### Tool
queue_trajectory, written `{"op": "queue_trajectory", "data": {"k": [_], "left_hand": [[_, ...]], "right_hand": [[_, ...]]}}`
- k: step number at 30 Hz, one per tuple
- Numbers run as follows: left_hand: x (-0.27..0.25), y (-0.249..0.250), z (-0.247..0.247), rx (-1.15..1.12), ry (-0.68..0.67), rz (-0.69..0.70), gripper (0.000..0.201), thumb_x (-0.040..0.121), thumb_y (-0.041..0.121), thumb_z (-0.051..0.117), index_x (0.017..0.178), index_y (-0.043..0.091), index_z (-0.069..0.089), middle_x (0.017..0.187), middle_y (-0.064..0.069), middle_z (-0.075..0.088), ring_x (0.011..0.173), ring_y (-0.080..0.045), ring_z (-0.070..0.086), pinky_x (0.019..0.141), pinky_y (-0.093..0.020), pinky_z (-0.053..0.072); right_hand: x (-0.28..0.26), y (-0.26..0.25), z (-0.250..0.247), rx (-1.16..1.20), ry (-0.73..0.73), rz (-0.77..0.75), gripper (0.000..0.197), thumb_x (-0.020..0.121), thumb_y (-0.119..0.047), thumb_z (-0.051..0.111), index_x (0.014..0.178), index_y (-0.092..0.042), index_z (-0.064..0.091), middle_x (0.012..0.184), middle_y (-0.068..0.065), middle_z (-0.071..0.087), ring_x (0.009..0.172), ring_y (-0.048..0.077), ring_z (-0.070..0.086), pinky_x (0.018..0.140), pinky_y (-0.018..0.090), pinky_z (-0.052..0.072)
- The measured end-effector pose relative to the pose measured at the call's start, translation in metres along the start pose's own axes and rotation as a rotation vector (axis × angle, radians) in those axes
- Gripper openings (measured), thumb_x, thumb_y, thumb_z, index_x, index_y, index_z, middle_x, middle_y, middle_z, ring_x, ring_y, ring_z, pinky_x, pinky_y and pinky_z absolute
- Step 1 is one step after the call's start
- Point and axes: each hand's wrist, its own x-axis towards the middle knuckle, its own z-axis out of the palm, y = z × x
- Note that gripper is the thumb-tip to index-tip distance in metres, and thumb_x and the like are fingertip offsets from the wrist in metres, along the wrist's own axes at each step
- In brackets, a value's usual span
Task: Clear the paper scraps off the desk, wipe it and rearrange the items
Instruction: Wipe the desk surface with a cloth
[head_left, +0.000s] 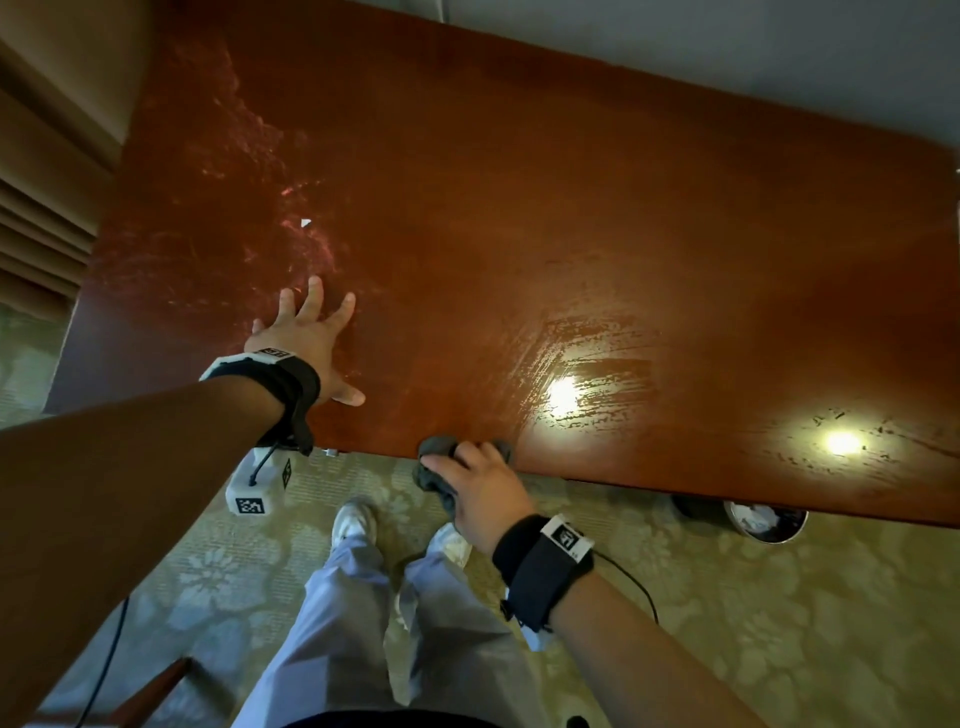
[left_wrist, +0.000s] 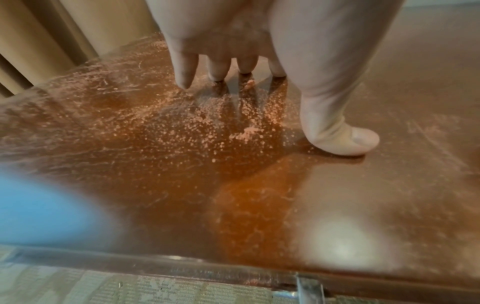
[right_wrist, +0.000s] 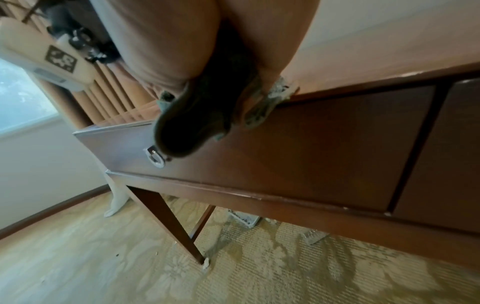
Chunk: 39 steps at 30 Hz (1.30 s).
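Note:
The red-brown wooden desk (head_left: 545, 208) fills the head view, its top streaked with wipe marks. My left hand (head_left: 306, 338) lies flat on it near the front left, fingers spread; in the left wrist view the fingertips (left_wrist: 184, 80) touch the top among fine crumbs and dust (left_wrist: 197, 127). One small white paper scrap (head_left: 305, 223) lies beyond that hand. My right hand (head_left: 478, 483) grips a dark grey cloth (head_left: 434, 467) at the desk's front edge. In the right wrist view the cloth (right_wrist: 192, 127) hangs over the drawer front.
A round bin (head_left: 766, 521) with white scraps stands on the carpet under the desk's front right. Curtains (head_left: 47, 182) hang at the left end. The drawer front carries a metal ring handle (right_wrist: 155, 159). My legs and white shoes (head_left: 356, 522) stand on the patterned carpet.

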Motion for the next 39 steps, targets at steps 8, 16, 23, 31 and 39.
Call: {"op": "queue_trajectory", "data": {"k": [8,16,23,31,39], "left_hand": [[-0.002,-0.001,0.000,-0.014,0.002,0.012,0.134,0.062,0.063,0.082,0.152,0.043,-0.015,0.158,0.001,-0.033,0.149,-0.034,-0.015,0.117,-0.062,0.016],[-0.002,0.000,-0.001,-0.036,-0.005,0.010,0.133,0.063,0.061,0.083,0.152,0.044,-0.015,0.158,0.003,-0.032,0.149,-0.033,-0.016,0.116,-0.062,0.017],[-0.001,0.000,0.000,-0.027,-0.001,-0.001,0.135,0.063,0.060,0.084,0.151,0.044,-0.016,0.158,0.003,-0.033,0.149,-0.033,-0.016,0.116,-0.062,0.019],[0.000,0.001,-0.001,-0.014,-0.012,-0.005,0.135,0.063,0.061,0.083,0.151,0.043,-0.017,0.158,0.002,-0.033,0.149,-0.035,-0.016,0.116,-0.061,0.022],[-0.002,0.002,-0.001,-0.021,-0.015,-0.006,0.134,0.063,0.060,0.084,0.151,0.044,-0.017,0.157,0.003,-0.034,0.149,-0.033,-0.017,0.116,-0.061,0.022]], "right_hand": [[-0.007,0.028,-0.023,0.087,0.163,0.203,0.058,0.091,-0.010,0.055,0.140,-0.038,0.039,0.135,0.002,0.046,0.122,0.027,0.042,0.100,0.041,0.048],[-0.060,0.131,-0.069,0.295,0.483,0.740,0.052,0.089,0.000,0.057,0.136,-0.023,0.054,0.137,0.011,0.049,0.123,0.034,0.050,0.108,0.042,0.039],[-0.045,0.102,-0.047,0.329,0.496,0.740,0.056,0.089,-0.003,0.059,0.140,-0.025,0.051,0.139,0.008,0.048,0.127,0.030,0.047,0.110,0.042,0.040],[-0.003,-0.016,-0.003,0.249,0.231,0.304,0.062,0.088,-0.010,0.056,0.143,-0.033,0.041,0.130,0.005,0.046,0.117,0.028,0.039,0.099,0.041,0.043],[0.008,-0.038,0.010,0.213,0.223,0.212,0.061,0.087,-0.004,0.054,0.142,-0.028,0.041,0.124,0.010,0.046,0.112,0.032,0.041,0.092,0.045,0.047]]}}
